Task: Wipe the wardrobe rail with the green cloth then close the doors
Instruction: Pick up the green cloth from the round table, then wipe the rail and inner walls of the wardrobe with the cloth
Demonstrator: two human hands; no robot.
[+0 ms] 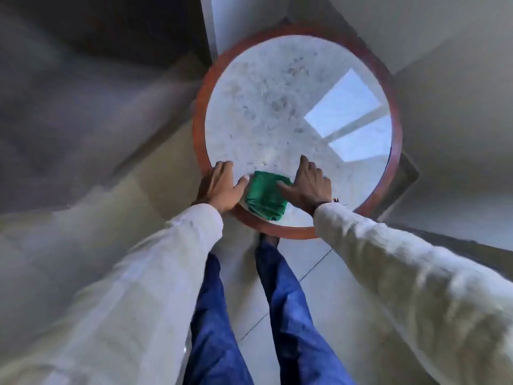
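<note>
Standing over a round desk (201, 112) with a wood rim, I am looking down at the cloth (265, 197), which is lying folded on the stone top near the edge closest to me. My left hand (222, 187) is resting spread at the rim, thumb touching the cloth's left side. My right hand (308, 184) is lying flat on the top, thumb on the cloth's right side. Neither grip is holding anything; both are wide, fingers splayed. The cloth is pinched lightly between the two thumbs at most.

Wardrobe, rail and doors are not showing here, so I am judging the wipe as not yet started and the cloth as waiting to be picked up.

Risks from here:
- Cloth is sitting close to the near rim; a sloppy sweep could be pushing it off onto the floor (313, 287) by my legs.
- Polished stone looks slick, so a one-thumb drag may be sliding the cloth rather than lifting it.
- Grabbing one layer could be unfolding it, leaving a trailing end.
- Frame edges are blurred; I cannot tell what is standing nearby.
</note>
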